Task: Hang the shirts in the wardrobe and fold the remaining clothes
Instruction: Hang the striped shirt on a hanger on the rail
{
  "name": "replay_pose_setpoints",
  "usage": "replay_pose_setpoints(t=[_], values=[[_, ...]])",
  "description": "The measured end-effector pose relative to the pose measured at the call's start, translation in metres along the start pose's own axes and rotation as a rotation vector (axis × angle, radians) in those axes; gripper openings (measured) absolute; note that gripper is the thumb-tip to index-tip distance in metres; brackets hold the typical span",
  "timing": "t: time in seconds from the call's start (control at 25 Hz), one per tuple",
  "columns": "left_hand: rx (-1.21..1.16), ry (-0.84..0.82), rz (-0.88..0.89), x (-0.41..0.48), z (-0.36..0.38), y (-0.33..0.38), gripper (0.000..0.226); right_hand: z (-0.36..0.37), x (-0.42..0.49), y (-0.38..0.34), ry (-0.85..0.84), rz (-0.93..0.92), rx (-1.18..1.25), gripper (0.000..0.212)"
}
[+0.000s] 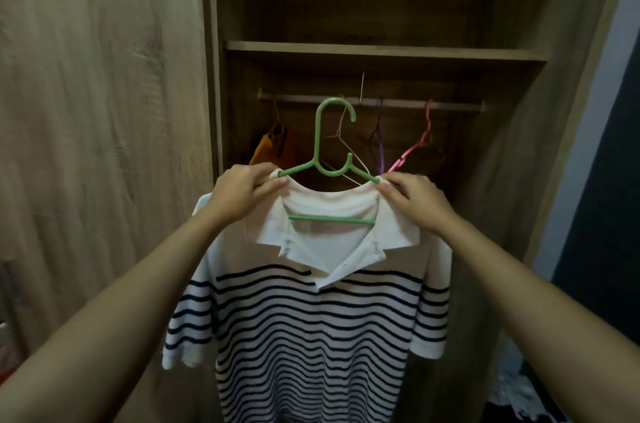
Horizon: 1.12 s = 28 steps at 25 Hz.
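Two bare forearms enter from 7 and 5 o'clock. The left hand, at 9 o'clock of the collar, has its fingers curled, pinching the collar against the green plastic hanger. The striped polo shirt hangs on that hanger from centre to 6 o'clock, before the open wardrobe. The hook stands upright at 12 o'clock and overlaps the rail; contact cannot be told. The right hand, at 3 o'clock, pinches likewise. Behind hang an orange garment, a purple hanger and a pink hanger.
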<state>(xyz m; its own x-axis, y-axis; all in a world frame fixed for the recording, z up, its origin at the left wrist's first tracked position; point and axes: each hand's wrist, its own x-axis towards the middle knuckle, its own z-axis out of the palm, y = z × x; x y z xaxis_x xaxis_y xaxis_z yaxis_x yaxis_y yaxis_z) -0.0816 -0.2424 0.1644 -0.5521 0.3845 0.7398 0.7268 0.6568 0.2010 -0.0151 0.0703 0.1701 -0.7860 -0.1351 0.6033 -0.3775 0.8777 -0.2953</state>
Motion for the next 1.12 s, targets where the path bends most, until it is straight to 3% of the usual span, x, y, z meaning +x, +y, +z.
replay_pose_setpoints(t=[0.2, 0.32, 0.4, 0.48, 0.52, 0.64, 0.68, 0.76, 0.88, 0.92, 1.0, 1.04, 1.08, 1.12], values=[[-0.032, -0.128, 0.02, 0.004, -0.006, -0.002, 0.067, 0.004, -0.001, 0.007, 0.117, 0.081, -0.002, 0.027], [-0.136, -0.279, -0.253, -0.009, -0.019, -0.033, 0.063, -0.003, -0.008, 0.013, 0.137, 0.113, -0.005, 0.028], [-0.36, -0.438, -0.481, -0.034, -0.016, -0.053, 0.063, -0.011, -0.008, 0.017, 0.155, 0.14, -0.01, 0.026], [-0.531, -0.574, -0.602, -0.071, 0.006, -0.058, 0.066, -0.015, -0.005, 0.021, 0.15, 0.154, -0.016, 0.028], [-0.548, -0.586, -0.624, -0.086, 0.019, -0.057, 0.061, -0.018, -0.003, 0.022, 0.139, 0.146, -0.025, 0.03], [-0.444, -0.275, -0.75, -0.105, 0.037, -0.07, 0.039, -0.021, 0.002, 0.025, 0.123, 0.127, -0.034, 0.031], [-0.398, -0.254, -0.771, -0.106, 0.036, -0.08, 0.037, -0.021, 0.004, 0.025, 0.122, 0.123, -0.037, 0.03], [-0.32, -0.425, -0.758, -0.104, 0.025, -0.093, 0.042, -0.018, 0.006, 0.021, 0.115, 0.11, -0.025, 0.027], [-0.095, -0.93, -0.773, -0.092, -0.007, -0.112, 0.047, -0.009, 0.011, 0.022, 0.097, 0.105, -0.001, 0.027], [-0.045, -0.972, -0.765, -0.083, -0.018, -0.114, 0.044, -0.008, 0.012, 0.023, 0.086, 0.108, 0.011, 0.026], [-0.028, -0.657, -0.66, -0.059, -0.043, -0.109, 0.036, 0.002, 0.02, 0.019, 0.042, 0.093, 0.071, 0.022], [-0.212, -0.452, -0.625, -0.049, -0.047, -0.093, 0.03, 0.006, 0.021, 0.017, 0.011, 0.072, 0.101, 0.019], [-0.424, -0.356, -0.591, -0.04, -0.051, -0.072, 0.031, 0.013, 0.024, 0.012, -0.017, 0.04, 0.135, 0.015], [-0.569, -0.383, -0.528, -0.034, -0.057, -0.05, 0.043, 0.023, 0.029, 0.003, -0.032, 0.006, 0.172, 0.016]])
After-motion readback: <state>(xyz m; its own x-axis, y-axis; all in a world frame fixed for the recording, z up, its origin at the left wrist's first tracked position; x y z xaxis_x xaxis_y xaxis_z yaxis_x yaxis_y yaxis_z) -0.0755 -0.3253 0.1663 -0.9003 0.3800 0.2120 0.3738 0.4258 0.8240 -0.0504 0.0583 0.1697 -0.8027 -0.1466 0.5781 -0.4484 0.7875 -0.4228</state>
